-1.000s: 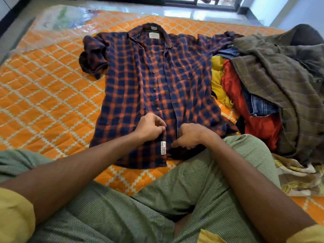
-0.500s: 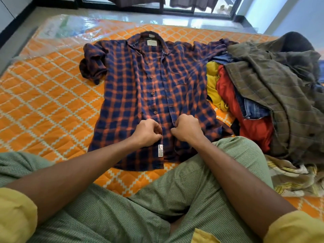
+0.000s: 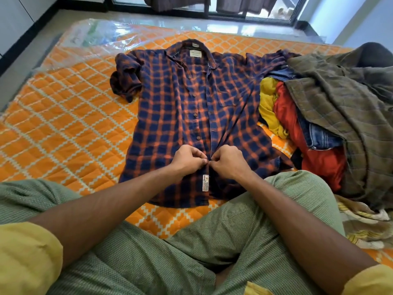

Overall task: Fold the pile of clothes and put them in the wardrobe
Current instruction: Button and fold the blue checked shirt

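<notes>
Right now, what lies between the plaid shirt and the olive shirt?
Head view: between plaid shirt and olive shirt, a yellow garment, a red garment and blue denim.

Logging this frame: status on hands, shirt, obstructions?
Left hand and right hand pinch shirt placket near hem. Shirt flat on mattress, unfolded. Pile covers one sleeve.

An orange quilted mattress (image 3: 63,124) with a white lattice pattern fills most of the view. Crinkled clear plastic (image 3: 100,37) lies over the mattress's far left corner and catches the light. Beyond the far edge of the mattress runs a strip of pale, glossy floor (image 3: 212,22), and past that a dark-framed window (image 3: 244,17) with 2 dark cloths (image 3: 174,3) hanging behind its glass. A black skirting (image 3: 25,41) runs along the wall left of the mattress. A pale wall (image 3: 350,18) rises off the mattress's far right corner.
</notes>
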